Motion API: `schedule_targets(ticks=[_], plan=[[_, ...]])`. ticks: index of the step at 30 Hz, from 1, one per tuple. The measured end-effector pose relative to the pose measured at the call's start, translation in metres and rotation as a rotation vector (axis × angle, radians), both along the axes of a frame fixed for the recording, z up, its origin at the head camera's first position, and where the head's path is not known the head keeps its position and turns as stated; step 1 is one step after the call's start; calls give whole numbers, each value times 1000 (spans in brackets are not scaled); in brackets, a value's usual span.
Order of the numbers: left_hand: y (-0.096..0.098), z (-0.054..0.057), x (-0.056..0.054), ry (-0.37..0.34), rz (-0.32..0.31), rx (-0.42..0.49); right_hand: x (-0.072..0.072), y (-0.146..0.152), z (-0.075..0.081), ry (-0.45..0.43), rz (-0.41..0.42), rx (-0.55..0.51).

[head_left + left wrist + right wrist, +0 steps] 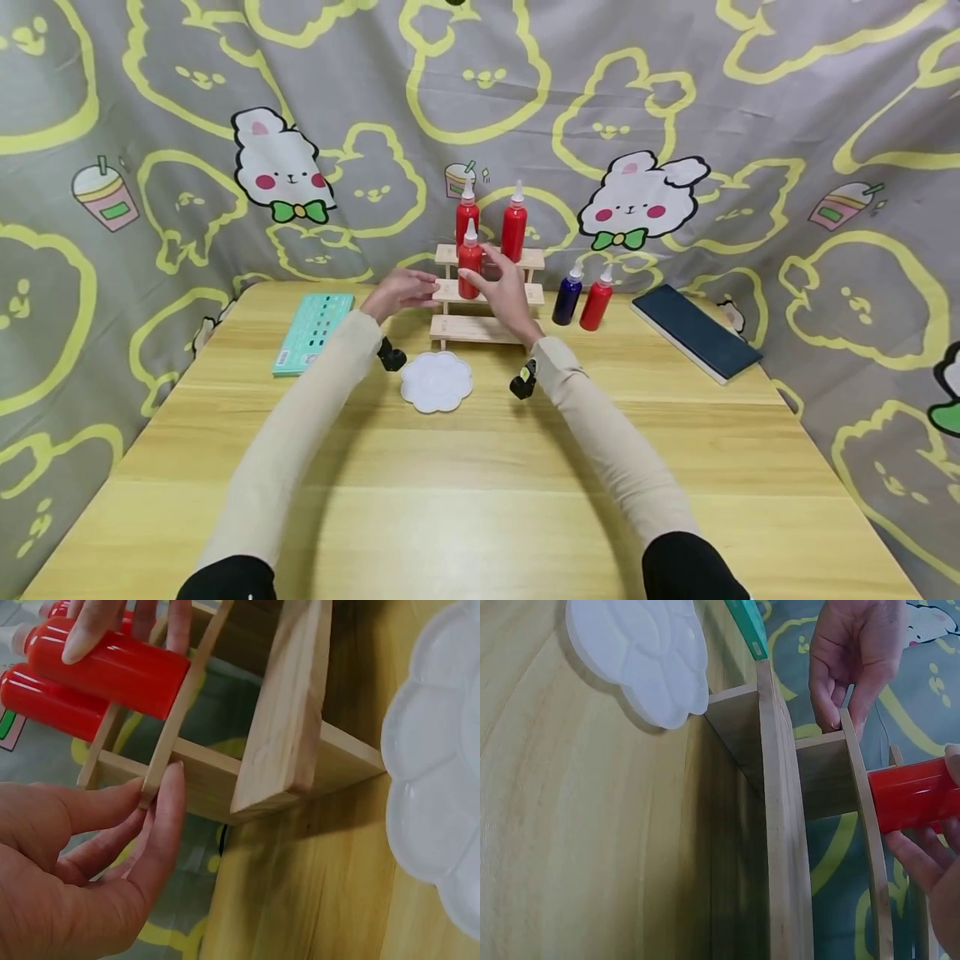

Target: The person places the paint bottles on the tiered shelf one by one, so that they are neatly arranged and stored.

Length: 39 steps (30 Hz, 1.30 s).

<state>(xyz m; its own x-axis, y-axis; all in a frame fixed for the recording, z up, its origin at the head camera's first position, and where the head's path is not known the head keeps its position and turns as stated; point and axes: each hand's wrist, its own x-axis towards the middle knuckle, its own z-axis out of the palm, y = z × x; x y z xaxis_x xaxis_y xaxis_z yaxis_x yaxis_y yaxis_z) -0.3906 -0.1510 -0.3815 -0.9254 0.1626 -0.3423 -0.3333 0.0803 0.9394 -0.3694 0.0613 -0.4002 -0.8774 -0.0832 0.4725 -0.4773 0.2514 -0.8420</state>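
Note:
A three-tier wooden stand [468,329] stands near the back of the table. My left hand [403,292] pinches the left end of its middle shelf [174,724] between thumb and fingers. On that shelf a red squeeze bottle [469,257] with a white nozzle stands upright, and my right hand [506,292] grips it from the right. In the right wrist view, the bottle's base [889,799] meets the shelf board. Two more red bottles occupy the top shelf, one at the left [466,218] and one at the right [514,233].
Right of the stand are a dark blue bottle [567,300] and another red bottle [596,305]. A white flower-shaped palette [437,382] lies in front. At the left is a mint-green box [313,333]; a dark-covered book [697,333] lies at the right. Patterned cloth [360,50] hangs behind.

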Motion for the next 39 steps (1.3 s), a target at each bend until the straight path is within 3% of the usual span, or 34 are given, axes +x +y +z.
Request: schedule_targets(ticks=[6, 13, 18, 27, 39], plan=[[2, 1, 3, 38, 3, -19, 1, -2, 1, -2, -15, 22], [3, 0, 7, 45, 4, -62, 10, 10, -1, -74, 55, 90], [3, 0, 9, 72, -13, -84, 21, 34, 0, -35, 32, 37], [4, 0, 8, 99, -18, -94, 31, 74, 0, 67, -41, 98], [2, -1, 7, 110, -27, -84, 37, 121, 4, 86, -48, 125]])
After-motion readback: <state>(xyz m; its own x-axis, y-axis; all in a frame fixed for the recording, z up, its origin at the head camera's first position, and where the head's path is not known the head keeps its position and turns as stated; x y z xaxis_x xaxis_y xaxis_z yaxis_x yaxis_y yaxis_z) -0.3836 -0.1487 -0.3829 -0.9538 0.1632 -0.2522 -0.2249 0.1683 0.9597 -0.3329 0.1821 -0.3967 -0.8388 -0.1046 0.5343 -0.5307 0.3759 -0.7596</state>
